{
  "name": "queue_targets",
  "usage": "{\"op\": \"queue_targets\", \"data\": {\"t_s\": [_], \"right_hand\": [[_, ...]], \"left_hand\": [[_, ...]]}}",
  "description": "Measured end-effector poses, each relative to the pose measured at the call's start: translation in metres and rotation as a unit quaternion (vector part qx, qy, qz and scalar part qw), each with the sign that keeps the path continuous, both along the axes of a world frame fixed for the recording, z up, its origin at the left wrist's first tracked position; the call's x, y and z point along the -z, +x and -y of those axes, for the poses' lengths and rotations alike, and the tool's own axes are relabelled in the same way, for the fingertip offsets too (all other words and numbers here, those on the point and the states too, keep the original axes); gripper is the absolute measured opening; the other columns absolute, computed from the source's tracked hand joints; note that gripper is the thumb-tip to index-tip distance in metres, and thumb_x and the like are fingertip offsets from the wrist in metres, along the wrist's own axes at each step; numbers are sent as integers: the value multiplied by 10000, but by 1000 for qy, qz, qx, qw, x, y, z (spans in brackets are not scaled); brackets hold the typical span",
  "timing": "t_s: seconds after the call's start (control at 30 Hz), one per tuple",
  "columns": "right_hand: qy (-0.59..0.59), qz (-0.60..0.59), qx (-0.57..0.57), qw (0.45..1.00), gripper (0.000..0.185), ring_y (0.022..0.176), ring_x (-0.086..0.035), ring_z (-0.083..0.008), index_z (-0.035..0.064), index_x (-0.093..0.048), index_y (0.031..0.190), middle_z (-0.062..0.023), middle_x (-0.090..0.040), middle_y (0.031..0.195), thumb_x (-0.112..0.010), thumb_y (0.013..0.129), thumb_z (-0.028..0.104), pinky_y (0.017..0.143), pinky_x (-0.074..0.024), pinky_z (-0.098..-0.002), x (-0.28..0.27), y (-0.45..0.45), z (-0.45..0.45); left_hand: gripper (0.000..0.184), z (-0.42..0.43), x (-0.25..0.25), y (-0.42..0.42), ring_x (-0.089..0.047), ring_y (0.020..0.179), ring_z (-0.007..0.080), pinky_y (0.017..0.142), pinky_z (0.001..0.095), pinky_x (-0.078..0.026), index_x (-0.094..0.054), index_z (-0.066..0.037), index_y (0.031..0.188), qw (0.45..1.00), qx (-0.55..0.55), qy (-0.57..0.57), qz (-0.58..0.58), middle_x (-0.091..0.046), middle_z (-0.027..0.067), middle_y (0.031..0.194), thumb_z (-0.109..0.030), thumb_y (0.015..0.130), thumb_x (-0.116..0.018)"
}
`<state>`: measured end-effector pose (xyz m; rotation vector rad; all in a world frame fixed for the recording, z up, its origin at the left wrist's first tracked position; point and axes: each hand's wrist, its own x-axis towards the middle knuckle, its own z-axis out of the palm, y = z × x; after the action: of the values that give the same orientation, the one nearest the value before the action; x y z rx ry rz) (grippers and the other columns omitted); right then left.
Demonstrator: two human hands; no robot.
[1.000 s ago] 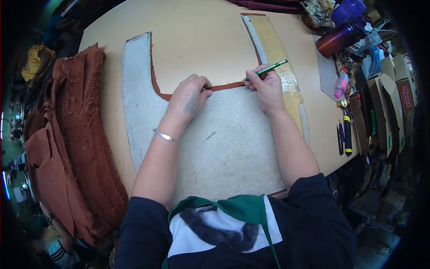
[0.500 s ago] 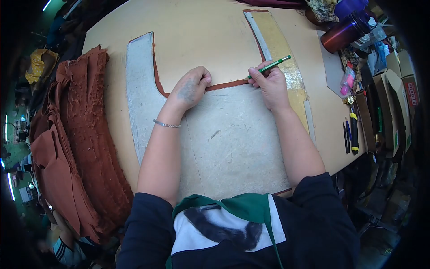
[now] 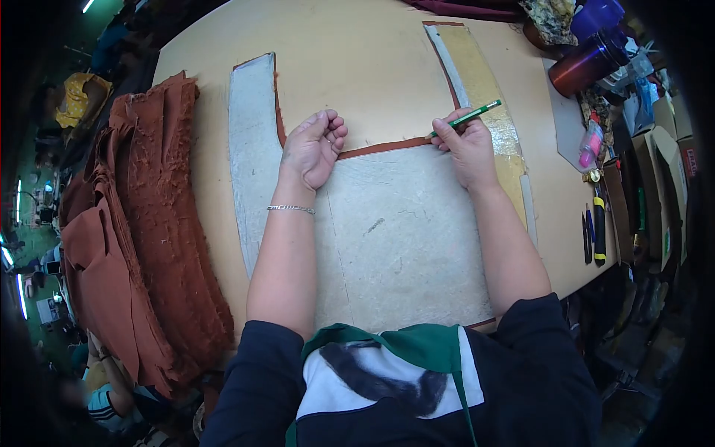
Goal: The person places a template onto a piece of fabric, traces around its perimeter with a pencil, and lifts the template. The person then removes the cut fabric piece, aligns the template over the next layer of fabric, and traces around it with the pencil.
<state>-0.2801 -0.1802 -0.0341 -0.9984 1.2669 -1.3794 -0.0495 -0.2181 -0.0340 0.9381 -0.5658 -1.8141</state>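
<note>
- Two hands at template (image 3: 402, 223)'s inner edge; cloth (image 3: 383, 149) strip shows just beyond it.
- Right hand (image 3: 473, 155): fingers pinch pencil (image 3: 478, 113), point at cloth strip. Pencil likely light, stiff; grip low, near point.
- Left hand (image 3: 307, 155): fingers loosely curled by same edge; cannot tell if gripping.
- Template looks stiff; steady on flat face. Cloth probably soft, shifts easily.

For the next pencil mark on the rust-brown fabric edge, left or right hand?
Right, I'd say. The right hand grips the slim green pencil, its tip at the rust-brown fabric edge. The left hand is half curled near that edge, no tool visible.
</note>
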Motion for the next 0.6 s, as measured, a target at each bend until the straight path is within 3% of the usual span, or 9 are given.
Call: {"op": "queue_targets", "data": {"t_s": [0.13,0.23,0.3,0.37,0.4,0.43,0.47,0.53,0.6], "right_hand": [[-3,6,-5,1000,176,603,-524,-77,65,-472,790,-24,-530,687,-638,770,122,541,-423,-187,0,-2,-1],[-5,13,-6,1000,176,599,-521,-78,63,-471,790,-25,-531,693,-637,770,119,542,-423,-188,1,-1,0],[-5,12,-4,1000,176,600,-521,-78,61,-472,792,-26,-532,697,-638,769,116,544,-425,-189,1,-2,-1],[-5,6,-4,1000,177,605,-523,-78,58,-475,800,-27,-534,701,-641,766,112,547,-427,-190,1,-1,-1],[-18,8,-5,1000,177,611,-527,-80,55,-478,809,-29,-536,705,-640,767,112,550,-430,-192,1,1,-2],[-32,10,-8,999,178,617,-531,-81,51,-480,818,-31,-539,709,-639,767,113,553,-433,-194,0,4,-3],[-47,11,-11,999,179,623,-536,-83,48,-482,827,-33,-541,714,-638,768,113,556,-436,-197,0,8,-4],[-47,36,-27,998,169,638,-548,-89,38,-490,825,-33,-547,712,-632,772,113,567,-445,-201,-2,20,-4],[-45,16,-61,997,157,650,-559,-94,30,-497,813,-35,-556,708,-625,775,113,575,-452,-206,0,29,-4]], "left_hand": [[114,-1,-1,1,-535,691,97,606,206,-465,-512,-60,868,999,-3,2,-36,-545,25,782,-168,872,-477],[100,-6,2,3,-522,686,97,605,204,-436,-517,-61,866,989,-135,-55,-23,-548,23,774,-160,855,-507],[91,-19,-2,-1,-510,684,100,605,202,-413,-531,-62,845,960,-105,-181,184,-551,18,772,-153,844,-525],[93,-48,-18,-18,-494,679,124,621,215,-392,-557,-44,810,881,-26,-311,355,-559,30,766,-136,820,-549],[118,-58,-19,-23,-510,708,172,658,261,-412,-569,-28,820,747,39,-442,494,-567,63,781,-143,794,-568],[172,-69,-18,-33,-532,798,231,717,301,-428,-573,-24,871,666,78,-514,535,-567,89,846,-151,757,-599],[296,-85,-22,-41,-482,1005,263,828,368,-403,-554,-69,1016,627,140,-492,589,-521,104,1046,-220,763,-585],[426,-102,-20,-54,-369,1154,255,923,442,-320,-483,-118,1151,523,150,-482,687,-414,88,1216,-313,778,-547],[480,-101,-19,-53,-318,1190,248,945,478,-271,-444,-141,1196,530,176,-463,688,-370,77,1260,-357,776,-528]]}}
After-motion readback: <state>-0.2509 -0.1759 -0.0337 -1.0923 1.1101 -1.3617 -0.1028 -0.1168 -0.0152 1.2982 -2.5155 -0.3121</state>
